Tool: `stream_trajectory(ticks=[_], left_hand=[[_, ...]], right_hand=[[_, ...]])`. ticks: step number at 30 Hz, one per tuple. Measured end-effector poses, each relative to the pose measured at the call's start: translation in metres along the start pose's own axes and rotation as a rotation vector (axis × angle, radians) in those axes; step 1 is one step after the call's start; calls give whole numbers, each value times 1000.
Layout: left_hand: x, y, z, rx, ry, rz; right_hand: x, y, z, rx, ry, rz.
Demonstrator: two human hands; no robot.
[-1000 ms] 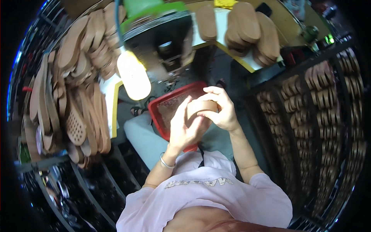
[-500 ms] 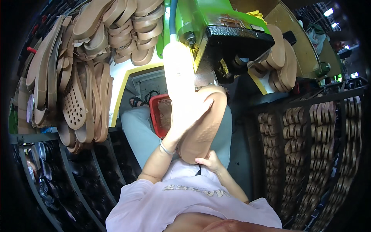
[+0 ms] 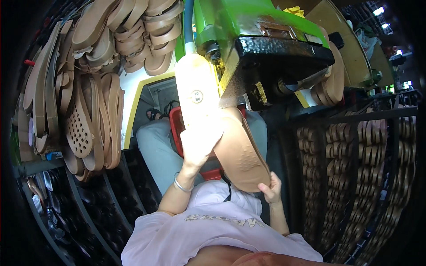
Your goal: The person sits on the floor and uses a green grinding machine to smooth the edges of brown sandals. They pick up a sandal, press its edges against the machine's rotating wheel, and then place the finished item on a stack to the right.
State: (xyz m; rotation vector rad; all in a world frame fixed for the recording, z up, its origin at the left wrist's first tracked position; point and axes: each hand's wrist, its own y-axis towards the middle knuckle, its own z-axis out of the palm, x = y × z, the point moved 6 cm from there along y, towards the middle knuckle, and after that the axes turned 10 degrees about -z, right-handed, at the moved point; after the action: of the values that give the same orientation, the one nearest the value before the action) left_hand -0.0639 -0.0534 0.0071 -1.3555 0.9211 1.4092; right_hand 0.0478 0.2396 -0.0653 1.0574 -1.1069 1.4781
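Note:
A tan slipper (image 3: 242, 155) with a bumpy footbed is in both my hands, its far end close to the front of a green and black machine (image 3: 284, 48). My left hand (image 3: 199, 139) is closed on its left side near the far end; glare washes out the fingers. My right hand (image 3: 271, 188) pinches the near right end, thumb on top. A glowing white lamp (image 3: 195, 80) hangs just above my left hand. Whether the slipper touches the machine I cannot tell.
Piles of tan slippers (image 3: 95, 115) lie at the left on a yellow-edged table (image 3: 133, 106). A red basket (image 3: 175, 122) stands between my knees. More slippers (image 3: 333, 80) and a cardboard box (image 3: 341, 40) are at the back right. Racks of footwear (image 3: 341, 177) stand on both sides.
The slipper has swung round: its near end moved right with my right hand, its far end left towards the lamp. My left hand shifted slightly left. The view has shifted a little too.

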Motion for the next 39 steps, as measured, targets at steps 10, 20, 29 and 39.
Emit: stream_trajectory(ticks=[10,20,29,39], left_hand=[[11,-1,0,55,-78,-35],[-4,22,28,134,-99,-112],[16,14,17,178,-168,-49],[7,7,12,187,-22,15]], right_hand=[[45,48,-30,-309,17,-295],[10,17,-31,-194,141,-120],[65,42,-55,-295,64,-400],[128,144,-40,-335,-12,-503]])
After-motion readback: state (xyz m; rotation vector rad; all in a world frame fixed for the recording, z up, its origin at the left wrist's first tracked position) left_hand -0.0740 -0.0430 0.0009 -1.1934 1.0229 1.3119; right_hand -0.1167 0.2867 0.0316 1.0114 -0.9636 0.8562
